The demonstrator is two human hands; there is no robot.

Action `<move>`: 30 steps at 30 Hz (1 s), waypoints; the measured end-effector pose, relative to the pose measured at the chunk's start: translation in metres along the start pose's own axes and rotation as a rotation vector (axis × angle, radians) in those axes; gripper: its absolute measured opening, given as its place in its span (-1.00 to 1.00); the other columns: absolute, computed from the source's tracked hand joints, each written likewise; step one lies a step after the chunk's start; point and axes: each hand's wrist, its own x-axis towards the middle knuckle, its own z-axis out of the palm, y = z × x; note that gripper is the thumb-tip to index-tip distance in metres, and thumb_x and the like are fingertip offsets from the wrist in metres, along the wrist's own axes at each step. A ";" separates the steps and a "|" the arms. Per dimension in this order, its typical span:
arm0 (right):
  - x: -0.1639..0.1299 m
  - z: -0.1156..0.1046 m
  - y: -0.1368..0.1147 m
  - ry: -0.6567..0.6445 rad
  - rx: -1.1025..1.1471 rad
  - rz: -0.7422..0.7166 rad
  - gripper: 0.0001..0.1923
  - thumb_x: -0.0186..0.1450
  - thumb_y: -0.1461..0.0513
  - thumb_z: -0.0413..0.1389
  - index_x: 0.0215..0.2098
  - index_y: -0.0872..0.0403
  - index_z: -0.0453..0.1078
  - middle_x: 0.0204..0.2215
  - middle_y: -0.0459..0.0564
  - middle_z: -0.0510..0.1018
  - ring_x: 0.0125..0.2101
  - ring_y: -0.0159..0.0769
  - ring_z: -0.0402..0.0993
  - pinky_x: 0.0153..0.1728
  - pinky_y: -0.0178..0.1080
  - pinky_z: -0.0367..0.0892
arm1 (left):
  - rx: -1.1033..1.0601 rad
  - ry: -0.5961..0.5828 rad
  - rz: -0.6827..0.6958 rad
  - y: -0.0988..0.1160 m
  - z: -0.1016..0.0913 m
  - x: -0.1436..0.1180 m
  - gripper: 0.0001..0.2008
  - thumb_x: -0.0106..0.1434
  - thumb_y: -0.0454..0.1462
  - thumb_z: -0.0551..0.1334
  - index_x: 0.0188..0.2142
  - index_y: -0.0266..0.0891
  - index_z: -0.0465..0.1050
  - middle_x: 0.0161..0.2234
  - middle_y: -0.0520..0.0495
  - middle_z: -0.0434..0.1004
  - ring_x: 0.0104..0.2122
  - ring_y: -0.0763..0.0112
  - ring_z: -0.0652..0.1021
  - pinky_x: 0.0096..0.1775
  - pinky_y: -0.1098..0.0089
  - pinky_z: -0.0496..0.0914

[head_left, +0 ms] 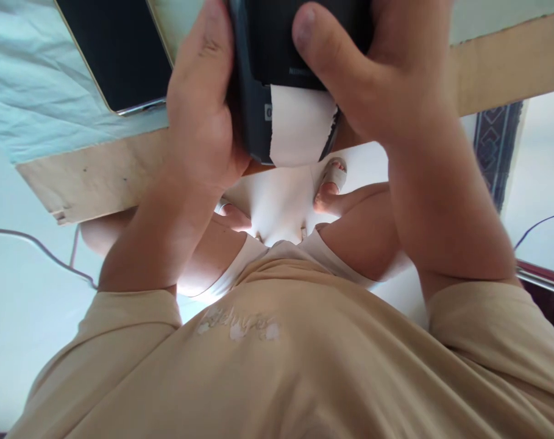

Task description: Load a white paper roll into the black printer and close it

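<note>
Between my two hands is a black portable printer [256,125], cut off by the top edge of the head view. A strip of white paper [299,125] with a jagged side sticks out of its near end. My left hand [201,103] is wrapped round the printer's left side. With the thumb lying across its top face, my right hand [372,79] grips the other side; most of its fingers are hidden behind the printer. To the left of my left hand lies a smartphone [116,55] with a dark screen.
A pale green cloth [25,85] covers the table, leaving a bare wooden edge [94,174] towards me. My legs are below that edge. A grey cable [34,239] hangs at the left, a thin blue cable [539,224] at the right. A patterned rug [497,146] lies on the floor.
</note>
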 end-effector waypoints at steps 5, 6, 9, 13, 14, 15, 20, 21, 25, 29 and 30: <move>-0.004 0.004 0.013 -0.042 -0.135 -0.075 0.06 0.34 -0.24 -0.36 0.37 0.40 0.31 0.07 0.10 0.53 0.32 -0.04 0.38 0.27 -0.02 0.18 | -0.095 -0.057 0.003 0.001 0.006 -0.001 -0.45 0.62 -0.35 -0.33 -0.15 -0.45 0.42 -0.28 -0.04 0.56 0.11 0.42 0.65 0.38 0.31 0.30; -0.002 0.004 0.014 -0.048 -0.137 -0.090 0.06 0.35 -0.24 -0.36 0.37 0.40 0.31 0.08 0.11 0.52 0.29 -0.07 0.40 0.26 -0.03 0.20 | -0.114 -0.066 0.010 0.001 0.006 -0.001 -0.46 0.62 -0.36 -0.33 -0.11 -0.48 0.42 -0.29 -0.05 0.55 0.12 0.40 0.65 0.37 0.30 0.31; 0.003 0.004 0.016 -0.045 -0.140 -0.121 0.07 0.35 -0.25 -0.38 0.36 0.40 0.32 0.09 0.12 0.50 0.26 -0.11 0.43 0.21 -0.03 0.25 | -0.102 -0.107 0.048 0.000 0.003 0.001 -0.43 0.61 -0.38 -0.37 -0.03 -0.56 0.40 -0.29 -0.08 0.55 0.04 0.41 0.67 0.39 0.26 0.28; 0.005 0.006 0.021 -0.043 -0.125 -0.192 0.07 0.37 -0.25 -0.41 0.34 0.44 0.32 0.07 0.13 0.49 0.27 -0.12 0.44 0.22 -0.03 0.25 | 0.022 -0.136 0.047 0.001 -0.001 0.003 -0.48 0.59 -0.42 -0.34 0.02 -0.46 0.38 -0.21 -0.07 0.62 0.08 0.40 0.64 0.46 0.21 0.19; 0.004 0.005 0.022 -0.038 -0.107 -0.213 0.07 0.38 -0.25 -0.40 0.32 0.46 0.32 0.06 0.13 0.50 0.27 -0.14 0.43 0.23 -0.04 0.24 | 0.040 -0.117 0.031 0.002 -0.001 0.003 -0.50 0.59 -0.40 -0.32 0.02 -0.43 0.38 -0.21 -0.05 0.62 0.10 0.40 0.63 0.46 0.22 0.19; 0.004 0.003 0.023 -0.041 -0.093 -0.227 0.08 0.38 -0.25 -0.41 0.32 0.48 0.31 0.05 0.14 0.49 0.28 -0.16 0.43 0.24 -0.06 0.24 | 0.053 -0.098 0.010 0.003 0.000 0.003 -0.51 0.59 -0.39 -0.31 0.01 -0.41 0.38 -0.21 -0.04 0.62 0.11 0.42 0.63 0.47 0.24 0.19; 0.005 -0.011 0.026 -0.217 -0.180 -0.344 0.14 0.28 -0.23 -0.41 0.42 0.53 0.08 0.20 0.19 0.33 0.40 0.00 0.23 0.30 0.07 0.13 | 0.051 0.020 -0.008 0.007 0.008 0.002 -0.43 0.59 -0.39 -0.36 -0.09 -0.33 0.44 -0.22 0.06 0.63 0.06 0.53 0.66 0.44 0.31 0.23; 0.006 -0.013 0.028 -0.239 -0.209 -0.358 0.12 0.26 -0.20 -0.41 0.47 0.48 0.02 0.23 0.18 0.29 0.41 0.05 0.20 0.29 0.13 0.12 | 0.038 0.034 0.006 0.006 0.009 0.001 -0.39 0.59 -0.36 -0.39 -0.12 -0.33 0.45 -0.20 0.04 0.64 0.07 0.50 0.66 0.44 0.28 0.23; 0.007 -0.014 0.038 -0.211 -0.166 -0.355 0.00 0.25 -0.10 -0.37 0.54 0.19 -0.01 0.17 0.02 0.28 0.36 0.04 0.26 0.19 0.17 0.18 | 0.021 0.026 0.056 0.002 0.011 -0.003 -0.24 0.54 -0.27 -0.53 -0.20 -0.33 0.46 -0.24 0.00 0.59 0.13 0.40 0.66 0.43 0.14 0.24; 0.007 -0.016 0.029 -0.136 0.009 -0.310 -0.10 0.25 0.00 -0.38 0.47 0.03 0.20 0.13 -0.09 0.33 0.32 -0.18 0.34 -0.15 -0.31 0.36 | 0.079 0.036 0.116 0.000 0.009 -0.008 -0.36 0.56 -0.32 -0.36 -0.27 -0.23 0.49 -0.36 0.02 0.50 0.27 0.36 0.55 0.37 0.12 0.36; 0.008 -0.017 0.021 -0.127 0.017 -0.211 -0.12 0.25 -0.02 -0.36 0.38 0.08 0.34 0.13 -0.09 0.37 0.30 -0.14 0.37 -0.28 -0.45 0.29 | 0.085 0.021 0.105 0.000 0.009 -0.009 -0.45 0.57 -0.29 -0.24 -0.25 -0.22 0.52 -0.35 0.02 0.52 0.25 0.35 0.55 0.36 0.16 0.38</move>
